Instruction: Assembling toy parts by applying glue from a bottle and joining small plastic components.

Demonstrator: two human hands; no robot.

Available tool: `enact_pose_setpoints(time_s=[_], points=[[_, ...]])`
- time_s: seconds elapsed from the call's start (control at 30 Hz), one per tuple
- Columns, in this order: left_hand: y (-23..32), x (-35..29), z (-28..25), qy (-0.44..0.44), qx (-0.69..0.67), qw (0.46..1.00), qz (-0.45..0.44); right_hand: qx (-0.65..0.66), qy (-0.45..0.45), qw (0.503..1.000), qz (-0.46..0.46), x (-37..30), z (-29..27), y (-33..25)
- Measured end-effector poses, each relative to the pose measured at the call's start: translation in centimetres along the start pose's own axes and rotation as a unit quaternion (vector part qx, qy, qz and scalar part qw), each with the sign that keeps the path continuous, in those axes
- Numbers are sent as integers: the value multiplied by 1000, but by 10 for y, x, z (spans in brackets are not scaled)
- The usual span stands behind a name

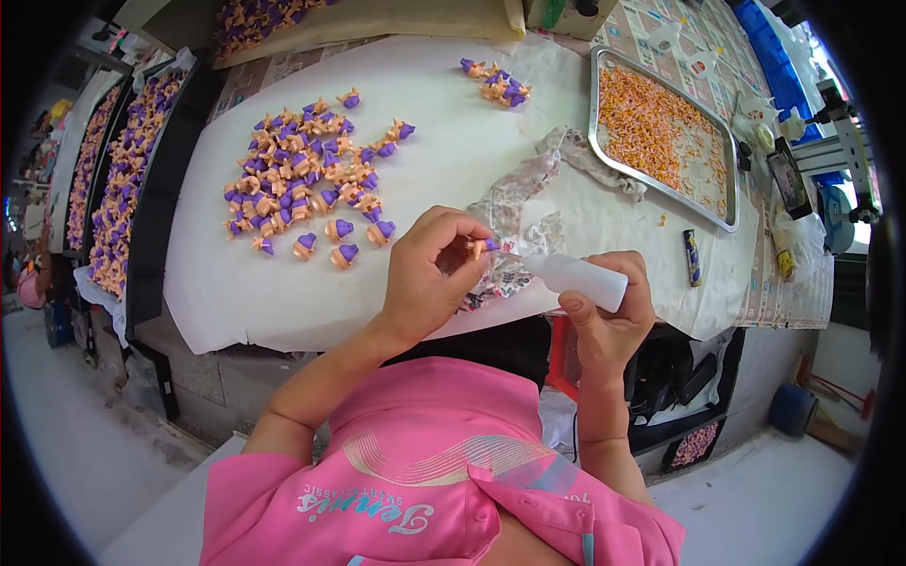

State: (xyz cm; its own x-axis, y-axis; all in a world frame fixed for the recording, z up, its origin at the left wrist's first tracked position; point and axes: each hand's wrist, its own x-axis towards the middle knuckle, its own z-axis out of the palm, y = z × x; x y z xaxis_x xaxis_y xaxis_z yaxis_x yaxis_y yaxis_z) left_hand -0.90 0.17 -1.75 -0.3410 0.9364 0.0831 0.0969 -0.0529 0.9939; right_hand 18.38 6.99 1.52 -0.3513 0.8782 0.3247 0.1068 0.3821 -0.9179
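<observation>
Between the thumb and fingers of my left hand [429, 269] is a small purple and peach plastic figure part [483, 246]. My right hand [613, 307] grips a white squeeze bottle [580, 280], tilted so its thin nozzle [510, 255] points left at the figure part. Whether the tip touches the part is too small to tell. Just left of my left hand, a loose pile of similar purple and peach parts [311, 174] lies on white paper [226, 292]. Beneath the bottle's nozzle is a crumpled floral cloth [514, 203].
A metal tray [596, 113] of small orange pieces stands at the back right. A smaller cluster of parts [505, 89] lies at the back. Right of the cloth is a dark blue tube [693, 258]. Black crates [160, 198] full of parts line the left side. A phone [789, 176] sits on a stand.
</observation>
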Motion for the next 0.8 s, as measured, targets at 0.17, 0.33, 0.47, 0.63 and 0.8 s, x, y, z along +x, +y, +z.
enact_pose_setpoints(time_s=[0.17,0.33,0.47,0.63,0.8], points=[[-1,-2,1,17,6,1000,3,-48,9,998,-39,-2,4,0],[-4,1,3,30,12,999,18,-56,10,998,-29,-2,5,-1],[-3,2,4,31,16,999,21,-54,4,998,-15,-2,4,2],[-5,2,5,32,15,999,18,-54,5,998,-16,-1,6,5],[-5,2,6,35,17,999,19,-67,-5,998,-21,-1,4,4]])
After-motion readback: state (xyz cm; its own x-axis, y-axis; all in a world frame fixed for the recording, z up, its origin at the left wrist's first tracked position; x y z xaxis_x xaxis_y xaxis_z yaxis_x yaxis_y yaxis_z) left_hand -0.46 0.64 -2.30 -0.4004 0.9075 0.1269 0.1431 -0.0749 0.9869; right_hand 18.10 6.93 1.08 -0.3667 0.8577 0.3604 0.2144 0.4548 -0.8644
